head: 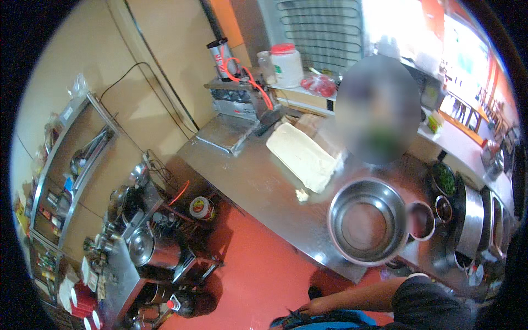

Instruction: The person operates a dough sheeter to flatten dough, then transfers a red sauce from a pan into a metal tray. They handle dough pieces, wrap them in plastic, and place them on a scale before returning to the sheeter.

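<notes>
My right forearm crosses the bottom of the view from a dark sleeve. My right hand [310, 307] is close to blue and dark cloth [344, 318] at my body; its fingers are hidden or too dark to make out. My left hand is out of view. Before me a large steel basin [365, 222] with nothing seen in it sits near the edge of a steel worktable [264, 202]. Beyond it lies a long, flat slab of pale dough [303, 156], with a small dough scrap [302, 195] beside it.
Small bowls [420, 220] and a dish of chopped greens [446, 178] stand right of the basin. A machine [235, 103] and a red-lidded jar [285, 66] are at the back. A large steel pot [161, 249] stands left, across the red floor [243, 264]. A blurred patch hides part of the far side.
</notes>
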The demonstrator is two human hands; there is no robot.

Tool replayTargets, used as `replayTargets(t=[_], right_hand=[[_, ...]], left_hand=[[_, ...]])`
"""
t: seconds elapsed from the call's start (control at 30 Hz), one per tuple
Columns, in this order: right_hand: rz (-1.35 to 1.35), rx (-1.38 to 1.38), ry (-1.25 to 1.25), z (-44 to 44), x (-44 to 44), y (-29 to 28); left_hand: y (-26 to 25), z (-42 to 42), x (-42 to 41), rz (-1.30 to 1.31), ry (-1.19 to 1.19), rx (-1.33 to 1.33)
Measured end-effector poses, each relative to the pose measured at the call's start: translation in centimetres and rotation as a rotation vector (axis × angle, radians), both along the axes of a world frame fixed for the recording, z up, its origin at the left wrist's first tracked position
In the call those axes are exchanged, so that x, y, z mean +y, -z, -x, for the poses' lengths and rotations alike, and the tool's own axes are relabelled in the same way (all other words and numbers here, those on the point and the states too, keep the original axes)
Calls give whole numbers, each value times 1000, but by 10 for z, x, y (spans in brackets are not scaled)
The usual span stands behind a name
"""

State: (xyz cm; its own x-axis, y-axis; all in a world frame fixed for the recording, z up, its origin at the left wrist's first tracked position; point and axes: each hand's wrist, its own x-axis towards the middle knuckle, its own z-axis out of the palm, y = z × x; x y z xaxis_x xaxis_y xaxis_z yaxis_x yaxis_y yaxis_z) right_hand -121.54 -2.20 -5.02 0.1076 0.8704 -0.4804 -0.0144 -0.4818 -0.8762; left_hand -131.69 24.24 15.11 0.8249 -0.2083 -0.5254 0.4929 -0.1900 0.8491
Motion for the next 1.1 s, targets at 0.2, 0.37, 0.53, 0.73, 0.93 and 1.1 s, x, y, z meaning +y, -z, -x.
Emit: replayTargets(t=[0.2,0.37,0.53,0.73,0.93,1.1], right_hand=[[33,32,90,-113,71,69],[181,-12,348,-190,126,35],[491,-4,643,-262,176,-41],[458,-102,1126,-353,188,-43],[395,-127,1466,-514,154,-72],[94,-380,1738,-706,109,-156]], left_hand=[[43,-114,100,-179,16,233],[61,-248,191,-178,191,173],[75,-386,265,-474,512,66],[65,-553,266,-488,822,-74],[57,-671,252,-570,722,-212],[51,-759,265,-523,748,-345]])
